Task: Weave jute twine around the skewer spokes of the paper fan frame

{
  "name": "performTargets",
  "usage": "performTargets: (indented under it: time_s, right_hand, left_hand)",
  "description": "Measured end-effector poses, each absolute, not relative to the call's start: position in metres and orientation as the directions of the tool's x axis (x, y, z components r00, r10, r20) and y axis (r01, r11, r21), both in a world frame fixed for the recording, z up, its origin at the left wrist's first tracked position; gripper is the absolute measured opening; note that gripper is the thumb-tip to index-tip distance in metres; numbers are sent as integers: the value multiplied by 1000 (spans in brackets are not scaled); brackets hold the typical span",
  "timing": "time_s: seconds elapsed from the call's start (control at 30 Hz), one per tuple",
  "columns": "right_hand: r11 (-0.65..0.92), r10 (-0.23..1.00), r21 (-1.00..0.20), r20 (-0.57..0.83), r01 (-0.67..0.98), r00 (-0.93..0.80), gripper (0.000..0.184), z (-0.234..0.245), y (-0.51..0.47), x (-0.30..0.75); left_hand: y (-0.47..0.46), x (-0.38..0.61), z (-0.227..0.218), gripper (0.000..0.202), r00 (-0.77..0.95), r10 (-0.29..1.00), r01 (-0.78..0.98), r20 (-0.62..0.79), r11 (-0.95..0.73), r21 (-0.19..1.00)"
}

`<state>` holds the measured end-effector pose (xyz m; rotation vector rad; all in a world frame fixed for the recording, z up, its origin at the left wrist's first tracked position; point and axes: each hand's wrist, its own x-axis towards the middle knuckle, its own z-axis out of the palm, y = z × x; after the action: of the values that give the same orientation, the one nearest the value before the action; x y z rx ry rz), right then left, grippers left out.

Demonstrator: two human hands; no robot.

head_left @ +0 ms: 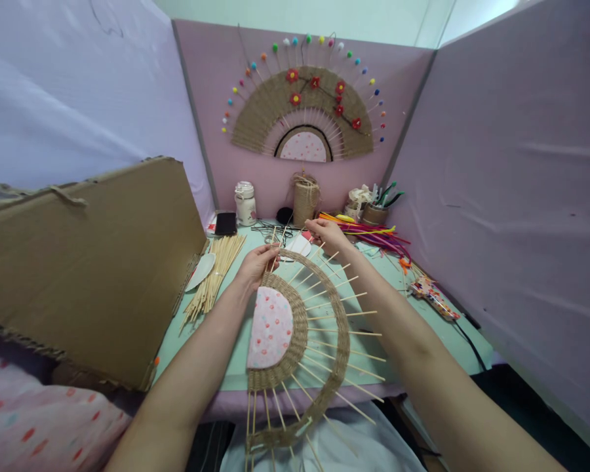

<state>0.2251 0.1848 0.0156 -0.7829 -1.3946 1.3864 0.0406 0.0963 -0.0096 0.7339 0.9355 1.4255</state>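
Observation:
My left hand (261, 263) grips the upper end of a half-round woven fan, closed around its thin sticks. The fan has a pink dotted half-disc (271, 328), a woven inner band (299, 321) and an outer woven band (343, 328). Bamboo sticks (322, 318) radiate through both bands, and their tips stick out beyond the outer one. The fan stands on edge over the table's front, its lower end above my lap. Up and to the right, my right hand (327, 235) has its fingertips pinched together; whatever is between them is too thin to make out.
A twine spool (305, 202), a white jar (246, 204) and a pen holder (375, 214) stand at the back. Loose sticks (215, 278) lie left beside a cardboard sheet (93, 269). Pipe cleaners (368, 231) and a glue gun (432, 296) lie right. A finished fan (305, 98) hangs behind.

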Motion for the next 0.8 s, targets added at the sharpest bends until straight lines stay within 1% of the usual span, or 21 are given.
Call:
performTargets:
  time_s: [0.2,0.33,0.4,0.6,0.67,0.8]
  right_hand:
    - [171,901,-963,238,-207,-363,43,12,184,228]
    - [115,940,-986,146,-117,-309,43,7,191,226]
    - [100,943,-990,125,-98,-307,43,10,194,223]
    - [135,891,-958,229,-253,-391,45,14,187,226]
    - [101,888,-956,211,-275,-409,43,6,182,232]
    - [-6,899,-961,116,-276,-422,40,-19,170,241]
  left_hand:
    - [96,40,-12,22,-83,992,-499,-91,38,866]
    - [97,42,-13,23,-60,993,-505,-97,54,861]
    - [97,42,-13,23,-49,994,-508,-100,62,859]
    - [96,40,-13,21,-61,991,-520,-116,68,852]
    - [95,40,-11,20,-60,992,-526,-115,67,848]
    - [91,40,-6,18,-61,992,-536,-115,65,842]
